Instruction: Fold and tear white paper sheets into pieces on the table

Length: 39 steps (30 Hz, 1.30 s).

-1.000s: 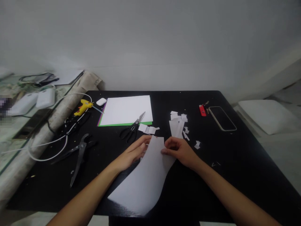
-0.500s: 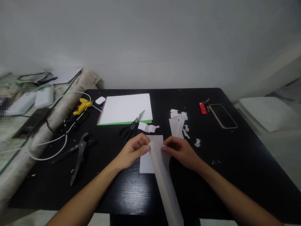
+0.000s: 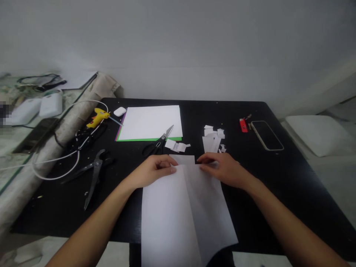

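A large white sheet of paper (image 3: pixel 169 215) with a crease down its middle spreads toward me and hangs past the table's front edge. My left hand (image 3: pixel 152 170) pinches its far edge left of the crease. On the right part of that same edge, my right hand (image 3: pixel 222 167) has thumb and fingers closed. Beyond the sheet, a strip of a smaller white paper (image 3: pixel 182 159) shows; the larger sheet covers the rest. Just past my left hand lie black-handled scissors (image 3: pixel 158 144), blades partly over a paper stack.
White paper scraps (image 3: pixel 175 145) and cut strips (image 3: pixel 211 141) lie beyond my hands. A white-topped paper stack (image 3: pixel 152 122) is at the back. Leftward are a yellow glue gun (image 3: pixel 97 118), pliers (image 3: pixel 96 170) and a white cable (image 3: pixel 75 174); rightward, a red lighter (image 3: pixel 243 125) and phone (image 3: pixel 267 135).
The large sheet was folded narrow and now lies opened out on both sides of its crease. My hands have moved slightly apart. The view has shifted slightly.
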Available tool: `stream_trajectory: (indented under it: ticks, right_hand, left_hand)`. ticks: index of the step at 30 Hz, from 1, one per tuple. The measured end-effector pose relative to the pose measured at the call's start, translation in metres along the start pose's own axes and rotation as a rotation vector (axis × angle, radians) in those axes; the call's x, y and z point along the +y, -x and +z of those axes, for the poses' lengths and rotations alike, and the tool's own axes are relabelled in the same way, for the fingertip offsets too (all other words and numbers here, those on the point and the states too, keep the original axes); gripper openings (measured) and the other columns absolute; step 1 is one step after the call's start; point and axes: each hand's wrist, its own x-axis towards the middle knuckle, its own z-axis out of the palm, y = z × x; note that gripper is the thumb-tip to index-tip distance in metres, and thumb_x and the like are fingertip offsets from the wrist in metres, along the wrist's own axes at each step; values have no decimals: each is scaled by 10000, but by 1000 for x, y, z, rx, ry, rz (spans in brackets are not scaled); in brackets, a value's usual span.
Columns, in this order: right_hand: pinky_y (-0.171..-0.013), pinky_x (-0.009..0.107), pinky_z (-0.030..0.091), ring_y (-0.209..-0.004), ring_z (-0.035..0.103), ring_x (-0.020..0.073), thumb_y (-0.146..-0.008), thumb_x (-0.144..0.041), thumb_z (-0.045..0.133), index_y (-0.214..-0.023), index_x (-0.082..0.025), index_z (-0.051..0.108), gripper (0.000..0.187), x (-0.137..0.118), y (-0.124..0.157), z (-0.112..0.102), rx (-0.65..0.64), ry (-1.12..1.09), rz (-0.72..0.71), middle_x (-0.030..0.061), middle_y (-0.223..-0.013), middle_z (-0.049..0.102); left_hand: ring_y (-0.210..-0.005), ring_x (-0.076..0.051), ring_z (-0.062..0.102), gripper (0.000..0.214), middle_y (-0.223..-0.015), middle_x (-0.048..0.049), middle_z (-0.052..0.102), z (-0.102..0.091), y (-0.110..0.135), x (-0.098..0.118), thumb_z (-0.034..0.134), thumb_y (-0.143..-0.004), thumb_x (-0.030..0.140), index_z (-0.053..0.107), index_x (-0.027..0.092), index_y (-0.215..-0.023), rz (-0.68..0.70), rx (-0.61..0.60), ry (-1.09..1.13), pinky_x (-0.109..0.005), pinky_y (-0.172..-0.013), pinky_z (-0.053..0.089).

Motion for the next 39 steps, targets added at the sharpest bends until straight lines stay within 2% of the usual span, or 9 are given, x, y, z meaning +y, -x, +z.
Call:
stream_trajectory:
  ticks: [3,6,8,12,17,22,29,39]
  right_hand:
    - [-977,450,501,-1083,671,281,-888,-361,700,-1084,-231,739,238,-8,-9,10,13,55,-83,82,-1151,745]
    - [-921,405,524,-1141,657,274,-933,-429,658,-1171,-239,713,310,-17,-17,23,-127,-36,-110,79,-1241,721]
    - [-928,390,514,-1096,675,255,-944,-384,650,-1151,-234,722,265,-21,-20,29,-192,-60,-127,69,-1191,742]
    - [-844,356,520,-946,705,228,-935,-309,655,-1016,-215,754,159,-20,-23,34,-218,-75,-91,54,-1012,770]
    - [-771,331,520,-848,703,212,-913,-314,681,-940,-201,763,142,-18,-24,36,-269,-122,-51,44,-901,764]
    - [-696,308,504,-780,679,195,-888,-349,708,-906,-203,771,161,-17,-25,37,-319,-165,-32,32,-840,752]
    - [-641,279,467,-713,638,162,-914,-345,669,-895,-193,769,183,-18,-24,33,-351,-197,-85,21,-786,729]
    - [-645,279,469,-716,633,166,-886,-360,706,-883,-193,775,181,-17,-25,32,-340,-208,-92,21,-781,731]
  left_hand:
    - [-599,-107,470,271,-664,36,533,-1,-2,-6,668,-922,412,707,166,-1030,33,-4,-135,-238,-557,344]
    - [-635,-116,506,244,-699,28,572,-1,-3,-8,651,-933,400,697,173,-1009,62,-16,-199,-245,-591,377]
    - [-681,-127,546,209,-744,14,609,-1,-2,-7,645,-937,371,689,171,-982,83,-12,-215,-251,-627,407]
    - [-755,-142,587,166,-808,-3,642,0,-2,-5,629,-944,330,685,174,-933,115,8,-268,-260,-686,439]
    - [-712,-132,563,200,-782,4,628,7,-2,-3,582,-974,350,683,178,-949,119,-23,-293,-248,-641,417]
    - [-692,-132,542,194,-761,6,612,10,-2,-4,568,-976,329,659,174,-903,130,-45,-315,-250,-625,399]
    - [-710,-137,526,203,-779,2,600,12,-2,-2,561,-975,342,627,173,-885,86,-90,-186,-261,-652,412]
    - [-701,-139,519,219,-756,3,586,12,-2,-1,570,-965,361,654,171,-896,70,-100,-175,-261,-646,404]
